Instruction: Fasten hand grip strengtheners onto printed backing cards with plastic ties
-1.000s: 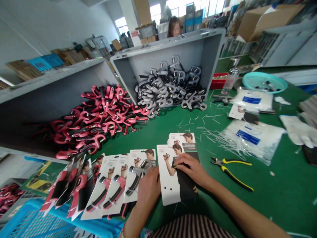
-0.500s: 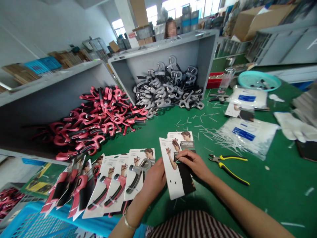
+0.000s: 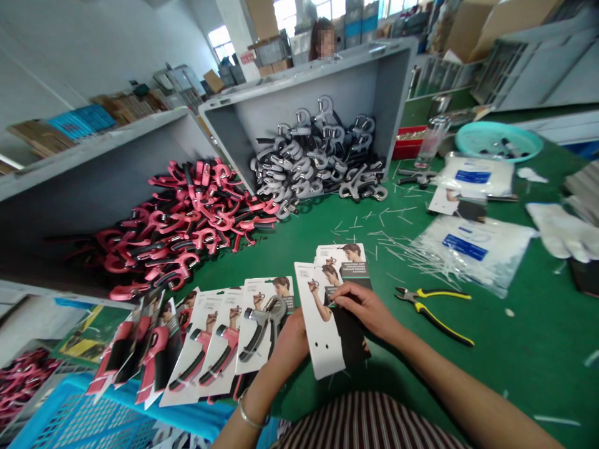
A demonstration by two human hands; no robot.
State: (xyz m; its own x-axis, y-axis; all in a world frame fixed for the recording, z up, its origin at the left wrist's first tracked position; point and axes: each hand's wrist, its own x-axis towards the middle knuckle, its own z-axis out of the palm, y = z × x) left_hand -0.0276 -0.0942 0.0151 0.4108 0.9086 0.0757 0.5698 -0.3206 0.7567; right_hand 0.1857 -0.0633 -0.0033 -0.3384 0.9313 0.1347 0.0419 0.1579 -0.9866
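My left hand grips a printed packaging card by its left edge, with most of its fingers hidden behind the card. The card is tilted up and shows a picture of a person with a hand grip, plus two small holes low down. Over the card's middle, my right hand has thumb and fingertips pinched together; whatever is between them is too small to make out. Behind it lies another printed card. Just left of my left hand, a grey hand grip is fastened to its card.
Carded pink hand grips lean in a row at left, above a blue basket. Tipped bins hold loose pink grips and grey grips. Yellow-black cutters, scattered white cable ties and plastic bags lie at right.
The held card's top has shifted slightly left. My right fingertips have slid a little left across the card and pinch closer together. The whole view has shifted slightly.
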